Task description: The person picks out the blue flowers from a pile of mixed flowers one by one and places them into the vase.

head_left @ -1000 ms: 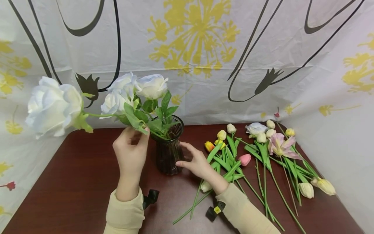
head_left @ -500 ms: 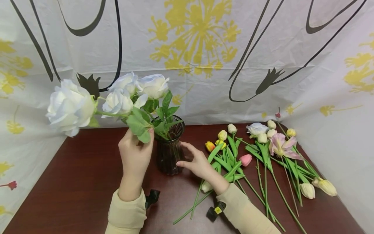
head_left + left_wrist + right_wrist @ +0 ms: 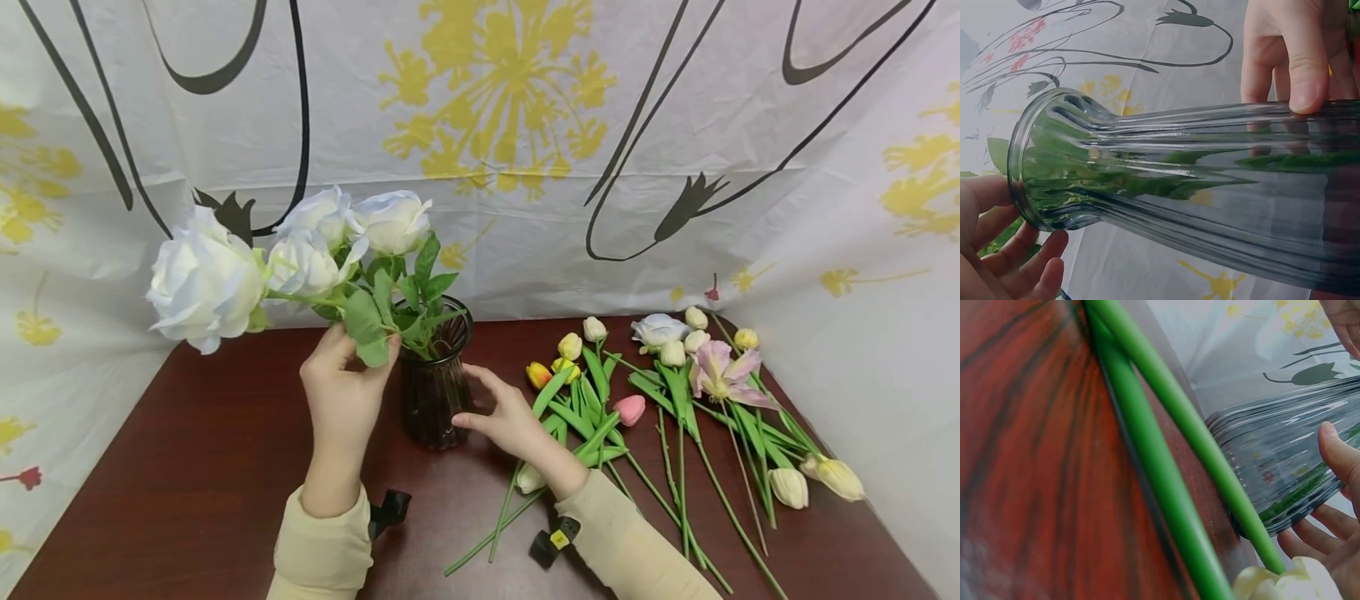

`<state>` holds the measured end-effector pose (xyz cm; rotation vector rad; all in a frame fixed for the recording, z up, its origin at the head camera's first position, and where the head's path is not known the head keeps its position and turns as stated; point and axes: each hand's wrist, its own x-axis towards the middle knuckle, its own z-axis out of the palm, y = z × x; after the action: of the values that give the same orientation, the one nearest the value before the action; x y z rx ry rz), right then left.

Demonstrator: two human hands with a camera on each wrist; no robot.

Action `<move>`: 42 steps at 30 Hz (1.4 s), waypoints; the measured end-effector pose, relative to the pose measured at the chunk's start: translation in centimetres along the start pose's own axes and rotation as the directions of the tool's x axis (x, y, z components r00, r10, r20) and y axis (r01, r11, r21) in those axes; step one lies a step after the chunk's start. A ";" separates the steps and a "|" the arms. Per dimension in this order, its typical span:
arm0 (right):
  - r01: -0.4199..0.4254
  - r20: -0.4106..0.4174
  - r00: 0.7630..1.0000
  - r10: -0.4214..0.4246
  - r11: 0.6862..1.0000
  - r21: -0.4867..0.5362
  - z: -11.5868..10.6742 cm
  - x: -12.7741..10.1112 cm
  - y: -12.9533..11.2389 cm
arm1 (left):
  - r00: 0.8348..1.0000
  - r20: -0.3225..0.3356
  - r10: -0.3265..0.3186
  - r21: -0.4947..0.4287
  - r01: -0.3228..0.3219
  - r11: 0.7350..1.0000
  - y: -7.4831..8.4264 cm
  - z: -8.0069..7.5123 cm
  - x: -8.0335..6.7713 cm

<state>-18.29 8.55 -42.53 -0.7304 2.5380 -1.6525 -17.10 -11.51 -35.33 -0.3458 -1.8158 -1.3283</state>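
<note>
My left hand pinches the leafy stem of a pale blue-white rose just left of the mouth of a dark ribbed glass vase. The rose leans far out to the left. Several similar roses stand in the vase, their leaves crowding its rim. Low on the vase's right side, my right hand holds the glass between thumb and fingers. Through the clear wall in the left wrist view, green leaves and stems show inside the vase. The pinched part of the stem is hidden by leaves and fingers.
Right of the vase lie yellow, orange, white and pink tulips with long green stems. A pink lily and another pale rose lie farther right on the dark red table. Behind hangs a printed white cloth.
The left hand first moved right towards the vase, then stayed nearly in place. The pinched rose's head swung right, closer to the other roses. The right hand and vase stayed put.
</note>
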 end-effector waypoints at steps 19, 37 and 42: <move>0.018 0.004 1.000 -0.018 1.000 0.019 0.0 0.1 0.4 | 0.987 0.091 0.130 -0.052 -0.125 0.991 -1.5 -1.1 -0.2; 0.041 -0.014 0.999 -0.042 0.999 -0.024 0.7 0.8 4.6 | 0.986 0.080 0.147 -0.144 -0.134 0.980 -1.1 -1.4 -1.3; 0.038 -0.017 0.999 -0.039 0.999 -0.033 0.8 0.7 4.7 | 0.987 0.136 0.087 -0.099 -0.074 0.992 -1.3 -1.7 -1.6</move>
<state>-20.45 9.13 -46.75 -0.7757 2.5852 -1.6387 -16.20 -13.17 -37.25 -0.5706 -1.8378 -1.3638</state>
